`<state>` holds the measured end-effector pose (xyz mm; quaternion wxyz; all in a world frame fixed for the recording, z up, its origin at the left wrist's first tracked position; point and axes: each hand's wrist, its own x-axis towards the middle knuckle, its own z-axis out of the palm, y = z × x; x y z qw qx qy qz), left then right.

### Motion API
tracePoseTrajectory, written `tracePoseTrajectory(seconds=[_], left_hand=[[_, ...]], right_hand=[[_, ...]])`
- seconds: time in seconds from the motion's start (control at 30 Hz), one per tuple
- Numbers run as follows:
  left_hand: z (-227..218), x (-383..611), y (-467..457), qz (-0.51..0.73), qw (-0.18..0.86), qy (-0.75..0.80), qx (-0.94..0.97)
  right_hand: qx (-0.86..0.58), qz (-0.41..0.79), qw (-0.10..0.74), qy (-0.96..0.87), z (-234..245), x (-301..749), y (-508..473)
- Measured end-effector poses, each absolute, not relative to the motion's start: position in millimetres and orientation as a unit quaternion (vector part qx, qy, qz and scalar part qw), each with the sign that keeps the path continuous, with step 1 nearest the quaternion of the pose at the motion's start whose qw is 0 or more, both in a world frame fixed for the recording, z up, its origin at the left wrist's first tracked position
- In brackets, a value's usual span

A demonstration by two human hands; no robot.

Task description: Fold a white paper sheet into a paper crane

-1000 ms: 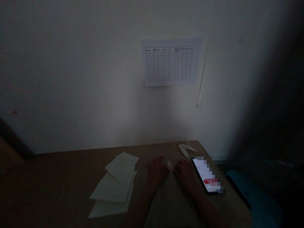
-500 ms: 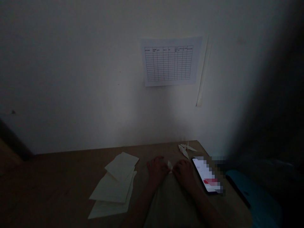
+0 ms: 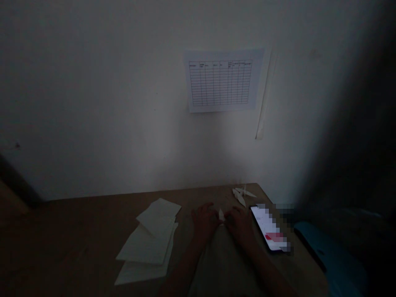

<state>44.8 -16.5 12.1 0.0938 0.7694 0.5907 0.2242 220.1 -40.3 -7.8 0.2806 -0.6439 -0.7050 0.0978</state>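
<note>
Between my two hands is a small piece of folded white paper [image 3: 221, 215], its pointed tip standing up away from me. My left hand [image 3: 204, 218] pinches its left side, thumb and forefinger closed near the lower part. From the other side my right hand [image 3: 239, 222] grips the right edge with its fingertips. The fingers cover much of the paper, so its full shape is hidden. Folded paper cranes [image 3: 243, 194] lie just beyond my right hand, near the far edge of the table.
Loose sheets of white paper [image 3: 148, 243] overlap to the left of my left arm. A lit phone [image 3: 266, 227] lies on the table [image 3: 77, 239] by my right hand. A blue chair [image 3: 337, 255] stands beyond the right edge. A printed table sheet [image 3: 221, 82] hangs on the wall.
The folded paper's tip shows a little more upright and narrower between my fingers. Both hands have shifted only slightly; everything else lies as before.
</note>
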Motion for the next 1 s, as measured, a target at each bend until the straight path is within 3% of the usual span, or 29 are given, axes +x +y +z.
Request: tracePoseTrajectory(seconds=[0.27, 1.0], left_hand=[[24.1, 44.2, -17.8, 0.182, 0.130, 0.603, 0.766], [16.4, 38.8, -13.2, 0.120, 0.091, 0.602, 0.784]], right_hand=[[-0.640, 0.111, 0.273, -0.709, -2.5, 220.5, -42.5], [-0.644, 0.096, 0.231, -0.723, -1.5, 221.8, -35.1]])
